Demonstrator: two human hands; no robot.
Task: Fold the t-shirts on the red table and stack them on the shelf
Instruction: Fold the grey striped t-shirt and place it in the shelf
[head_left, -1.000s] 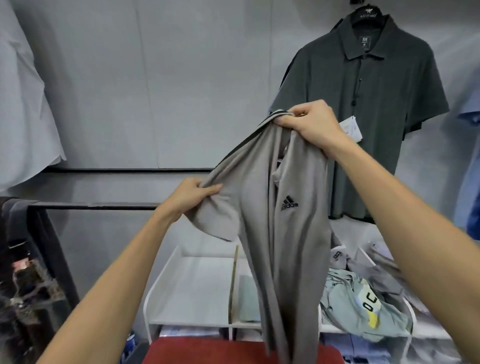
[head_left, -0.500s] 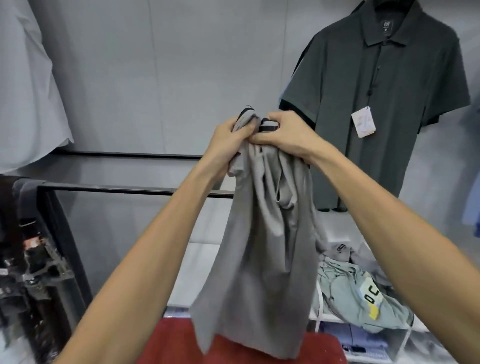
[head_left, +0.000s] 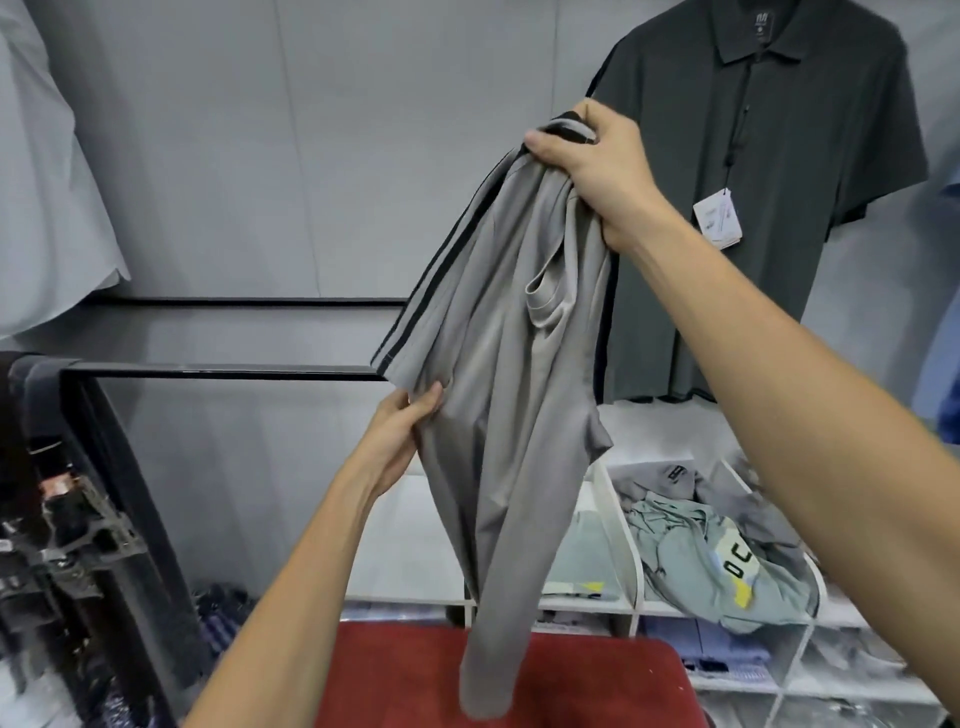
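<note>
A grey t-shirt (head_left: 509, 415) with black shoulder stripes hangs in the air above the red table (head_left: 395, 680). My right hand (head_left: 587, 166) grips its bunched top at the shoulder, high up. Lower and to the left, my left hand (head_left: 402, 436) pinches the fabric just under the striped sleeve hem. The shirt's tail dangles down to the table's far edge. Behind the table stands the white shelf (head_left: 618, 540) with its compartments.
Crumpled light green and grey shirts (head_left: 727, 561) fill the shelf's right compartment; a folded pale one (head_left: 582, 561) lies in the middle. A dark polo (head_left: 753, 182) hangs on the wall. A black clothes rail (head_left: 218, 371) with dark garments stands at the left.
My hands, together at the shirt's top half a second ago, have parted. The left hand slid down to the sleeve hem while the right lifted the shoulder higher and rightward.
</note>
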